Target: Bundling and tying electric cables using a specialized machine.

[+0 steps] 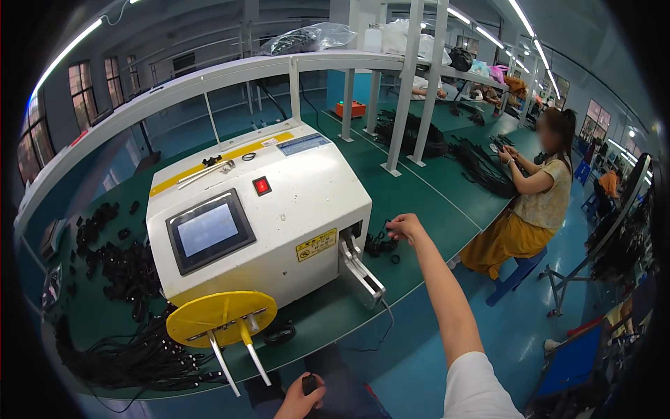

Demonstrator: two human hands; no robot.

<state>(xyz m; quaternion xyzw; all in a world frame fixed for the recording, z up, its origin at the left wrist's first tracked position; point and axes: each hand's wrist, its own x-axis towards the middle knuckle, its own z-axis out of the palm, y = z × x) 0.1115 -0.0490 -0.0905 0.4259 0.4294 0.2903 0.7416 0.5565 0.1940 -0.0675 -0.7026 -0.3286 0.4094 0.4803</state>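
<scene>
My left hand [301, 401], low in the head view near my lap, is closed around a small black object [309, 383]; its kind is hard to tell. My right hand [406, 228] reaches over the table to the right of a white machine [307, 202]. Its fingers are pinched together above a small heap of black loops and rings [379, 244]. Whatever lies between those fingertips is too small to make out. A single black ring [396, 259] rests beside the heap. The machine carries a screen [209, 229], a red switch [262, 185] and a yellow disc [222, 318] with two prongs.
Black cables [139, 356] and many small black parts [118, 251] cover the green table's left side. A metal arm [360, 269] juts from the machine's front. White shelf posts [403, 91] rise behind. At the right, a co-worker [548, 181] sits handling black cables [481, 164].
</scene>
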